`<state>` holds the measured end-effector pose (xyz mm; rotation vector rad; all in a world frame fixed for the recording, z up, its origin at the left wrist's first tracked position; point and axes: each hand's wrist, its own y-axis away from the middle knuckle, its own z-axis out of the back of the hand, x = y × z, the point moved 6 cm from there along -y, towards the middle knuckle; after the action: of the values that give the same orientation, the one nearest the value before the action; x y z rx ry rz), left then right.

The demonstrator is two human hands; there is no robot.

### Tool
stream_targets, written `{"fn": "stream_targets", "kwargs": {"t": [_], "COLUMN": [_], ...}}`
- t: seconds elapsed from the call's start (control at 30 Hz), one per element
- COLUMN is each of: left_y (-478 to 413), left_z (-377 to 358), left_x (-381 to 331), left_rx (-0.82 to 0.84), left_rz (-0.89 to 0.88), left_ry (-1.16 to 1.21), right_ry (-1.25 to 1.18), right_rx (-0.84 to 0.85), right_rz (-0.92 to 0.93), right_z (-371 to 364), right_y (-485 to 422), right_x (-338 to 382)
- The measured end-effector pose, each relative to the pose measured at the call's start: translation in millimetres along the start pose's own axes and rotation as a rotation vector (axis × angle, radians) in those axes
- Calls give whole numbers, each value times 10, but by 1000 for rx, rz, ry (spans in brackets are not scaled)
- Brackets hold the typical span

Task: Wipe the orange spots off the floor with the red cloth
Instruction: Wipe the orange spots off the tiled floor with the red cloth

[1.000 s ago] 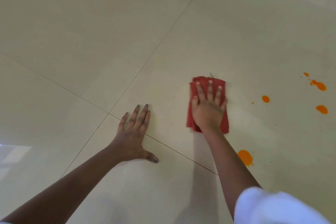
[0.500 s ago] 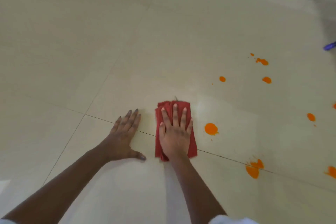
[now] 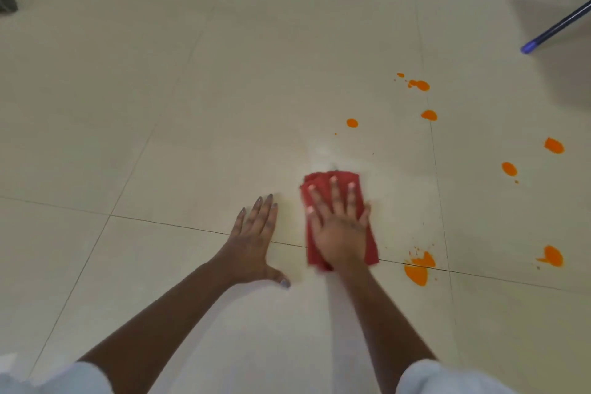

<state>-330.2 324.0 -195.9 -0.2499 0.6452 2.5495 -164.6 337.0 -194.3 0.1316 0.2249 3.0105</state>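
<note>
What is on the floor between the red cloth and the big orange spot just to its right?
In the head view, only bare tile crossed by a grout line; the red cloth and the big orange spot lie apart.

Right hand (image 3: pixel 339 233) on cloth (image 3: pixel 371 249), left hand (image 3: pixel 252 243) just left, spots (image 3: pixel 415 273) right, perhaps poles (image 3: pixel 556 25) beyond

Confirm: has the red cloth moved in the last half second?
Yes. The red cloth slid right along the grout line toward the large orange splat, under the right hand.
</note>
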Motion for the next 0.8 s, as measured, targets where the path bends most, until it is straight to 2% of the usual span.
{"fn": "stream_targets", "kwargs": {"t": [0.1, 0.17, 0.23, 0.33, 0.4, 0.47, 0.53, 0.6, 0.63, 0.67, 0.73, 0.8], "left_y": [-106, -110, -117, -137, -125, -111, -105, -108, -113, -120, -122, -118], "left_z": [-30, -70, -77, -96, -92, -83, -78, -66, -64, -67, -73, -63], "left_x": [-61, -49, -46, -45, -27, -20, -36, -41, -43, -44, -48, -39], "left_rx": [33, 26, 26, 20, -3, -22, -19, -21, -21, -24, -17, -6], "left_rz": [19, 36, 35, 30, 25, 22, 19, 30, 36, 39, 38, 36], "left_ry": [-60, -70, -77, -63, -57, -50, -47, -69, -77, -79, -79, -71], "right_ry": [-117, -156, -155, -87, -36, -33, -96, -124, -123, -130, -126, -89], "right_rx": [-8, -95, -103, -72, -26, 12, 10, -63, -111, -142, -118, -97], "right_rz": [-312, -406, -263, 89, 134, -41, -264, -402, -415, -370, -163, 59], "right_z": [-18, -43, -70, -29, 33, 83, 102, 65, 44, 11, -60, -14], "right_y": [83, 501, 726, 276, -197, -507, -441, -66, 189, 403, 536, 206], "right_x": [-572, -510, -150, 195, 53, -393, -849, -932, -789, -555, -36, 208]}}
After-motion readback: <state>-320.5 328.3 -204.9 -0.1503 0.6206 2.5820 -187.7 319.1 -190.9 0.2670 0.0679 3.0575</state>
